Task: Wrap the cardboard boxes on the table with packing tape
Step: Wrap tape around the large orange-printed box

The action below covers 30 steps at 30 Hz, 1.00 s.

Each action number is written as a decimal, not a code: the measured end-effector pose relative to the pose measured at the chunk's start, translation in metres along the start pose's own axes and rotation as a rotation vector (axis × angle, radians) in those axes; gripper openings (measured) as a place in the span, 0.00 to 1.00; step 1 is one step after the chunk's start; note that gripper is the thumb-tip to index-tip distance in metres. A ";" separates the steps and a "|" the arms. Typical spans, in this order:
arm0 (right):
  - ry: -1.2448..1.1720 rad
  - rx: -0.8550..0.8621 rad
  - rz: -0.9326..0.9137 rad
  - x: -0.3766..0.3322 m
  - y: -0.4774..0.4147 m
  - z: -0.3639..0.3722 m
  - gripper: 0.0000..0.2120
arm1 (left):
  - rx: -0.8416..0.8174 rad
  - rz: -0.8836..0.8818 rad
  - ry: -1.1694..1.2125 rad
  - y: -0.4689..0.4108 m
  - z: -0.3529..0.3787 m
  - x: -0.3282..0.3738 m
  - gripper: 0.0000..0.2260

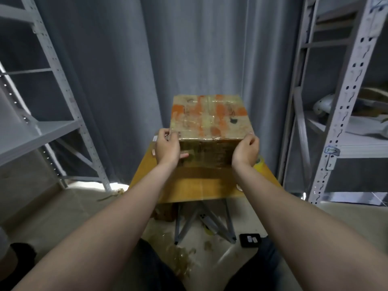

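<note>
Cardboard box [210,116] (one) between left hand [168,148], right hand [246,153]

The person's left forearm [109,217] and right forearm [294,208] are bare right to the frame's edge, as are the left hand [168,149] and right hand [246,151]. Dark trousers [151,267] (blue-black, the fabric too dim to name) cover both thighs at the bottom of the view.

tape roll [260,164] mostly hidden, box [210,116] print blurred
</note>
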State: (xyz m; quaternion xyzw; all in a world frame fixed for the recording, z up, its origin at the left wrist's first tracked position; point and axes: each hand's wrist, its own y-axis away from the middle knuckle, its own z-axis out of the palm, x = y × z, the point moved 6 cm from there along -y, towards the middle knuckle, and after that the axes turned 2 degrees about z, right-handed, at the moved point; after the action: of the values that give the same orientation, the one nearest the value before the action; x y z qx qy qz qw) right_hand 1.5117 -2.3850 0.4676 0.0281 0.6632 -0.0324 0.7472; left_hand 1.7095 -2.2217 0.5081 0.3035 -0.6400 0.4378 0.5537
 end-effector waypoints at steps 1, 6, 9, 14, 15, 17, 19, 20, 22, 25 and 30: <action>-0.028 0.026 -0.027 -0.012 -0.014 -0.004 0.21 | -0.065 0.026 -0.007 -0.006 0.017 0.009 0.07; -0.044 0.098 -0.164 -0.056 -0.090 -0.016 0.11 | -0.291 -0.111 0.039 -0.048 0.102 0.010 0.14; -0.003 0.158 -0.191 -0.069 -0.137 -0.018 0.13 | -0.371 -0.191 0.113 -0.069 0.152 -0.005 0.18; 0.098 0.195 -0.163 -0.055 -0.213 -0.002 0.17 | -0.432 -0.296 0.201 -0.097 0.221 -0.043 0.17; 0.118 0.190 -0.159 -0.048 -0.225 0.003 0.18 | -0.425 -0.307 0.199 -0.104 0.229 -0.050 0.16; 0.138 0.162 -0.132 -0.031 -0.248 0.015 0.19 | -0.402 -0.319 0.186 -0.118 0.239 -0.065 0.16; 0.164 0.169 -0.097 -0.010 -0.264 0.026 0.20 | -0.371 -0.291 0.161 -0.131 0.244 -0.079 0.17; 0.189 0.187 -0.088 0.001 -0.269 0.030 0.20 | -0.345 -0.270 0.156 -0.137 0.244 -0.087 0.17; 0.205 0.198 -0.081 0.023 -0.279 0.038 0.20 | -0.288 -0.240 0.165 -0.146 0.245 -0.102 0.16; 0.206 0.196 -0.033 0.050 -0.289 0.050 0.18 | -0.236 -0.241 0.140 -0.154 0.247 -0.125 0.17; 0.235 0.091 -0.005 0.070 -0.297 0.058 0.20 | -0.193 -0.269 0.167 -0.160 0.250 -0.153 0.23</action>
State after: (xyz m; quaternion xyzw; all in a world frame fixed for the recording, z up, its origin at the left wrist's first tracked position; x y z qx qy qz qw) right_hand 1.5521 -2.6867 0.4056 0.0638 0.7441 -0.0606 0.6623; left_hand 1.7691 -2.5299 0.3942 0.2943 -0.5845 0.3203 0.6850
